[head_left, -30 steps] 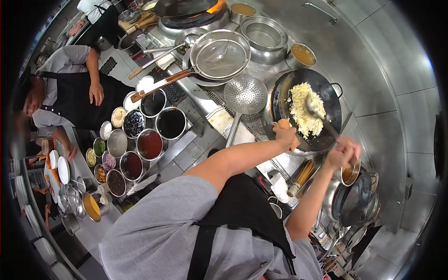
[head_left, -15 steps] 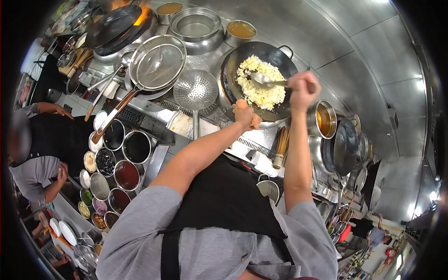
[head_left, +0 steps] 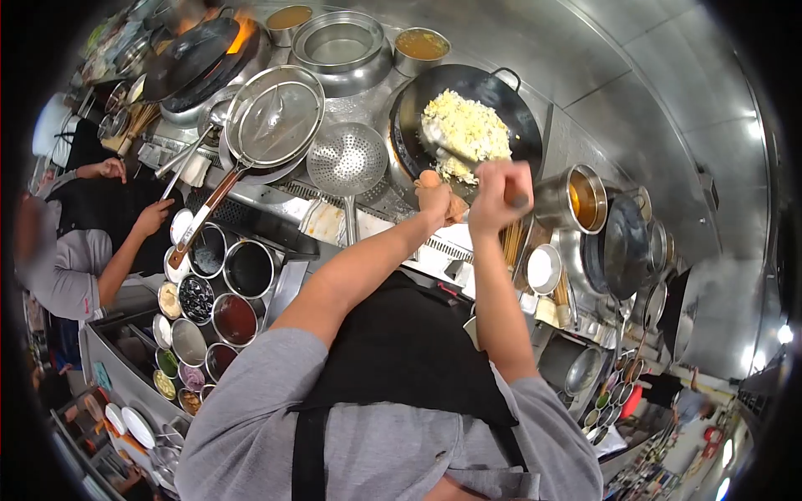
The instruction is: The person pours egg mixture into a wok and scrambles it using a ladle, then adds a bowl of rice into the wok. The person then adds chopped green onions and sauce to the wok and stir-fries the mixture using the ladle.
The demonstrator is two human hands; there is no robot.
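Left hand [head_left: 434,200] closed round cloth [head_left: 455,210] at wok's near rim; right hand [head_left: 501,199] fisted on ladle handle [head_left: 458,157]; fried rice [head_left: 468,127] in wok [head_left: 522,125], beyond both hands; perforated skimmer [head_left: 347,159] left of wok

Black wok [head_left: 522,125], pale yellow-and-white rice [head_left: 468,125].
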